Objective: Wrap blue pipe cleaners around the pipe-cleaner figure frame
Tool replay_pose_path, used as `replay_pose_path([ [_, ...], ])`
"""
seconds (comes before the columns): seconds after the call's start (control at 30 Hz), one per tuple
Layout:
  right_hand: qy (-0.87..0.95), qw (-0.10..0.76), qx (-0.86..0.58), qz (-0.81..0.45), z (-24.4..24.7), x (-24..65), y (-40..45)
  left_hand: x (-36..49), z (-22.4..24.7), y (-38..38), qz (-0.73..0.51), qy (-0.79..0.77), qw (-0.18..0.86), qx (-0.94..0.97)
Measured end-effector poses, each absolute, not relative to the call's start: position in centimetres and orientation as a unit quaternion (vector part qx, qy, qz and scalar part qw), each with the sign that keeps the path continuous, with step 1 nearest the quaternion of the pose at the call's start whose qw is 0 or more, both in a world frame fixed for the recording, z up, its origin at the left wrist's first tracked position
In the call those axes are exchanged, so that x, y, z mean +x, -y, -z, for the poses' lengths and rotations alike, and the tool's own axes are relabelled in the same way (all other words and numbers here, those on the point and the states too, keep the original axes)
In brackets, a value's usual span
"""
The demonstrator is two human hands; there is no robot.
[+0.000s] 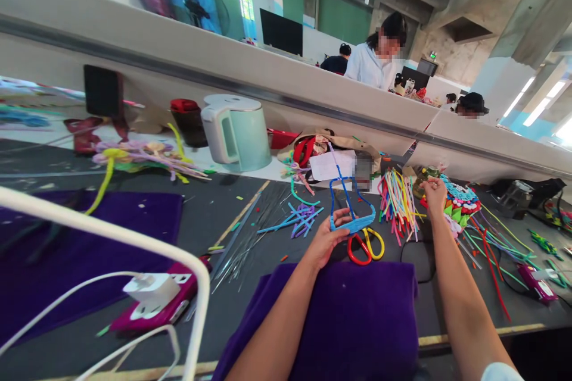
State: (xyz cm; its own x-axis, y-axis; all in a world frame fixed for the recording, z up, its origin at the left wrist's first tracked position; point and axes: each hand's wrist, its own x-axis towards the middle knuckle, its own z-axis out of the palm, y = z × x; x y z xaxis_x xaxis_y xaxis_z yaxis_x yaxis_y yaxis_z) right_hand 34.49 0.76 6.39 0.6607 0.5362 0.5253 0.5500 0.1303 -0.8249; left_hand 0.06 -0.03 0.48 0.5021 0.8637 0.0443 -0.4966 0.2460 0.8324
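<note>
Blue pipe-cleaner frame (pixel 351 214): bent wire shape, upright over the dark worktable (pixel 214 214), centre. Left hand (pixel 328 238): fingers closed round the frame's lower bar, thumb on top. Right hand (pixel 435 190): stretched far right, fingertips curled at the bundle of coloured pipe cleaners (pixel 397 199); whether it grips any cannot be told. Scissors (pixel 365 245), red and yellow handles, just beneath the frame. Purple cloth (pixel 353 315) near. Pale kettle (pixel 235 131) far left.

Blue pipe-cleaner frame (pixel 353 214); red-yellow scissors (pixel 365 244); purple cloth (pixel 353 315); mint kettle (pixel 235 131).
</note>
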Motion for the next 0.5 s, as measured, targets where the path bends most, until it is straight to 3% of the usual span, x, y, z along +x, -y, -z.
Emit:
replay_pose_path([
  [0.4,0.492,0.345,-0.799,-0.003,-1.3,30.8,-2.5,-0.1,0.3,-0.3,-0.445,-0.227,0.754,0.427],
  [0.5,0.5,0.311,-0.808,-0.024,-0.7,30.2,-3.8,-0.1,0.1,-0.3,-0.441,-0.218,0.758,0.428],
])
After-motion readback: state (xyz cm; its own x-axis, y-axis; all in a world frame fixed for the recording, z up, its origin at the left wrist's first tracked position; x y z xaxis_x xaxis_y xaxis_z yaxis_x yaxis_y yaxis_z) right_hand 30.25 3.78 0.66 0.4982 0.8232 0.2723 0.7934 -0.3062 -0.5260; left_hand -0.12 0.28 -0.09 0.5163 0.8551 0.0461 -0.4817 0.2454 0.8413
